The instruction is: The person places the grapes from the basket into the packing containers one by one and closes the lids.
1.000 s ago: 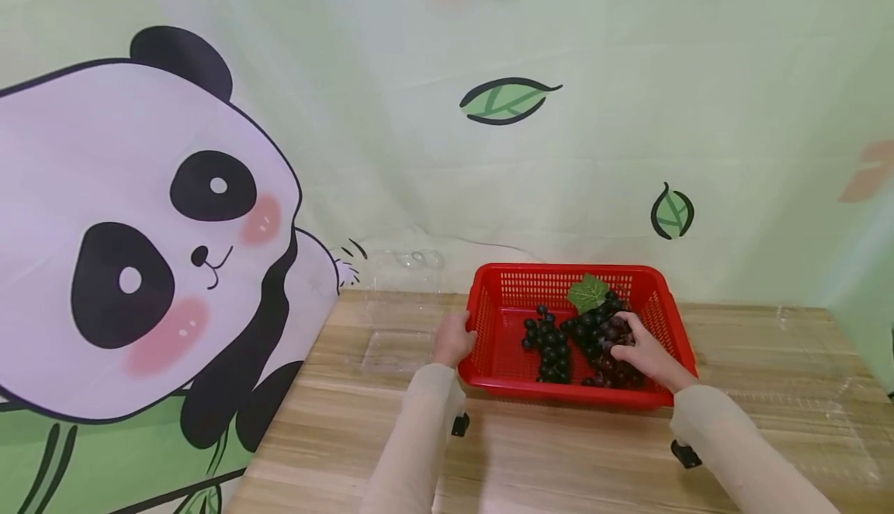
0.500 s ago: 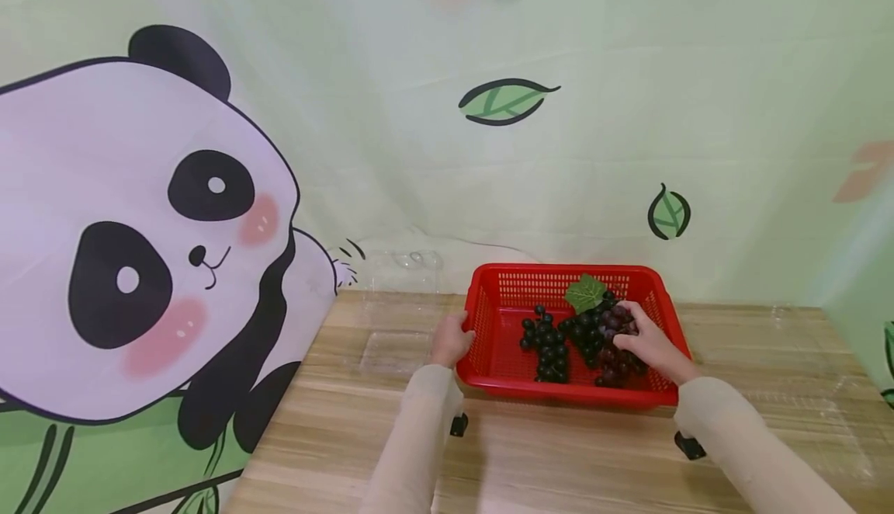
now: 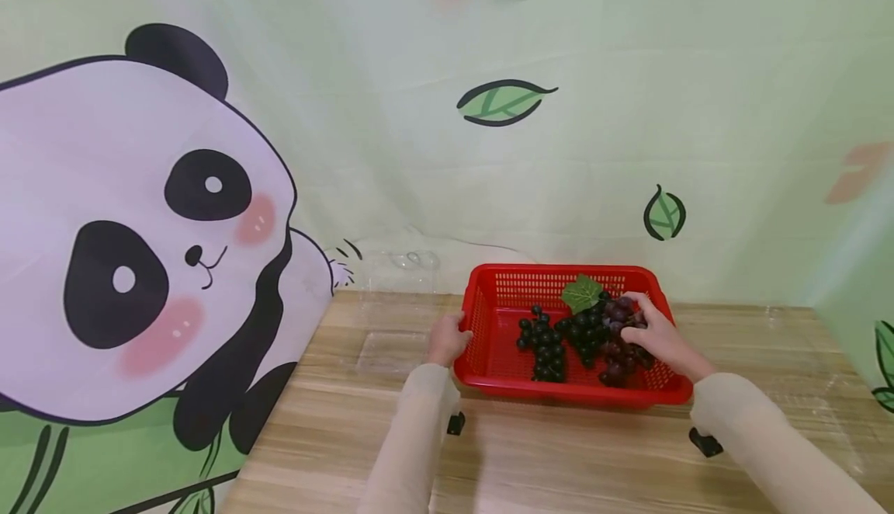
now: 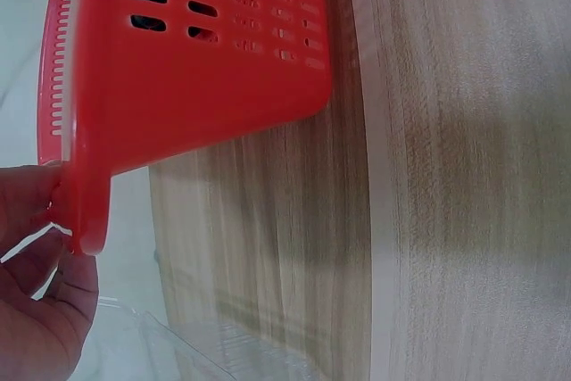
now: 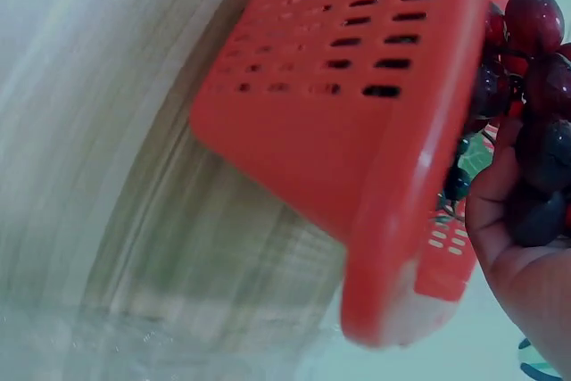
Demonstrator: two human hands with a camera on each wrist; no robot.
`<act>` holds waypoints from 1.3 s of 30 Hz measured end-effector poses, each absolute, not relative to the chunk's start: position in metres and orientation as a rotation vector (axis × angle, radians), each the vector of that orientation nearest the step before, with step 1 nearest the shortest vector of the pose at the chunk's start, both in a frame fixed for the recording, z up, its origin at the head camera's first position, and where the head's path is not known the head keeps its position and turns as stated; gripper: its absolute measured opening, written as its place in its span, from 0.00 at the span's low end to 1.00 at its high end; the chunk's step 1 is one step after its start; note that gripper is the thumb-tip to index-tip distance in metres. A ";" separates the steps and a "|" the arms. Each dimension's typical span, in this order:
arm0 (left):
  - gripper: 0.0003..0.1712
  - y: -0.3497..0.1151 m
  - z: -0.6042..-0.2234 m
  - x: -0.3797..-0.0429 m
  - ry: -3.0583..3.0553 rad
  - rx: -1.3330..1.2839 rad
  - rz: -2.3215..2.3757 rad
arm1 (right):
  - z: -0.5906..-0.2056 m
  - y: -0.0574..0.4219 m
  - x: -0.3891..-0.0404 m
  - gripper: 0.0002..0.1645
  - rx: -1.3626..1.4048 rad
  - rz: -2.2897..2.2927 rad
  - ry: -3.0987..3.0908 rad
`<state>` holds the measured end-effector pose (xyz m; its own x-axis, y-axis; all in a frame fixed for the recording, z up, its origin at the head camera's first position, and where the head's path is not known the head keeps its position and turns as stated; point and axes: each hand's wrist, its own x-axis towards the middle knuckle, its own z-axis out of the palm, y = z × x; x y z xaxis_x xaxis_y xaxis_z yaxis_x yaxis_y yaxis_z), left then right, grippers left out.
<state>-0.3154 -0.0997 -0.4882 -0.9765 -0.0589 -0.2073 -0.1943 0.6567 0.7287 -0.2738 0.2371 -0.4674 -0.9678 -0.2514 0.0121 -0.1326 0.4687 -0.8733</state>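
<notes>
Our right grip [image 3: 662, 337] holds the reddish grapes [image 3: 618, 314] within the red basket [image 3: 559, 392], near the tabletop's [image 3: 559, 456] back edge; our left grip [image 3: 447, 340] pinches its rim. We judge we're positioning 1 bunch — next calls for gentle handling beside the dark grapes [image 3: 548, 349].

I had the red basket [image 3: 559, 392] upright on the worktop [image 3: 559, 456]: oblong, slotted walls, rim held at its left end. Reddish-purple grape bunch [image 3: 616, 355] was gripped near the right end, glossy, partly hidden, running back to front.
</notes>
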 end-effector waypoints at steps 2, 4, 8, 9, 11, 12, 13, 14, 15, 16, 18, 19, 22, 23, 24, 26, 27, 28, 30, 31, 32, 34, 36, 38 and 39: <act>0.29 -0.099 -0.487 -0.316 2.700 -0.212 1.223 | -0.464 0.239 -0.273 0.33 -0.347 -1.519 2.608; 0.29 -0.099 -0.486 -0.315 2.693 -0.215 1.233 | -0.460 0.241 -0.272 0.33 -0.366 -1.531 2.610; 0.29 -0.099 -0.485 -0.315 2.683 -0.218 1.235 | -0.453 0.245 -0.270 0.33 -0.376 -1.544 2.615; 0.29 -0.099 -0.484 -0.315 2.684 -0.216 1.233 | -0.451 0.246 -0.269 0.33 -0.375 -1.552 2.609; 0.29 -0.098 -0.484 -0.315 2.680 -0.226 1.226 | -0.447 0.248 -0.268 0.33 -0.366 -1.561 2.602; 0.29 -0.098 -0.484 -0.314 2.676 -0.233 1.224 | -0.445 0.249 -0.268 0.33 -0.372 -1.570 2.602; 0.30 -0.098 -0.484 -0.314 2.678 -0.236 1.219 | -0.443 0.250 -0.267 0.33 -0.373 -1.576 2.603; 0.30 -0.098 -0.484 -0.314 2.680 -0.233 1.215 | -0.441 0.251 -0.267 0.33 -0.367 -1.573 2.609; 0.29 -0.098 -0.484 -0.314 2.681 -0.230 1.215 | -0.438 0.252 -0.266 0.34 -0.360 -1.570 2.620; 0.29 -0.098 -0.483 -0.313 2.677 -0.230 1.219 | -0.435 0.253 -0.265 0.34 -0.358 -1.573 2.623; 0.29 -0.099 -0.483 -0.313 2.679 -0.231 1.210 | -0.430 0.257 -0.265 0.35 -0.353 -1.579 2.645; 0.29 -0.099 -0.483 -0.313 2.679 -0.233 1.208 | -0.427 0.259 -0.264 0.35 -0.347 -1.578 2.648; 0.29 -0.098 -0.483 -0.314 2.672 -0.243 1.206 | -0.419 0.265 -0.262 0.36 -0.335 -1.570 2.673; 0.29 -0.098 -0.483 -0.315 2.667 -0.255 1.205 | -0.417 0.268 -0.261 0.36 -0.337 -1.572 2.686; 0.29 -0.097 -0.483 -0.315 2.663 -0.257 1.207 | -0.414 0.270 -0.260 0.36 -0.332 -1.566 2.693; 0.29 -0.098 -0.483 -0.316 2.671 -0.249 1.204 | -0.410 0.274 -0.258 0.36 -0.322 -1.564 2.711; 0.29 -0.097 -0.483 -0.315 2.675 -0.251 1.201 | -0.409 0.277 -0.258 0.36 -0.320 -1.559 2.719; 0.29 -0.098 -0.482 -0.315 2.679 -0.247 1.202 | -0.407 0.279 -0.257 0.36 -0.319 -1.561 2.719; 0.29 -0.098 -0.482 -0.315 2.688 -0.235 1.203 | -0.407 0.284 -0.256 0.36 -0.315 -1.555 2.721; 0.29 -0.098 -0.482 -0.314 2.687 -0.233 1.210 | -0.407 0.287 -0.256 0.36 -0.315 -1.554 2.719; 0.29 -0.097 -0.482 -0.314 2.682 -0.233 1.218 | -0.407 0.289 -0.256 0.36 -0.314 -1.553 2.720; 0.28 -0.097 -0.482 -0.313 2.681 -0.226 1.226 | -0.407 0.294 -0.254 0.37 -0.304 -1.547 2.721; 0.28 -0.097 -0.481 -0.312 2.684 -0.218 1.225 | -0.408 0.299 -0.252 0.36 -0.296 -1.543 2.730; 0.28 -0.097 -0.481 -0.312 2.694 -0.210 1.212 | -0.408 0.304 -0.249 0.36 -0.286 -1.543 2.745; 0.27 -0.097 -0.481 -0.312 2.696 -0.207 1.209 | -0.408 0.307 -0.248 0.35 -0.281 -1.543 2.751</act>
<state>-0.3116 -0.0973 -0.4808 -0.9742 -0.0534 -0.2193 -0.1992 0.6598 0.7246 -0.2476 0.3065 -0.4078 -0.9839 -0.1417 0.1086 -0.1665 0.5094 -0.8443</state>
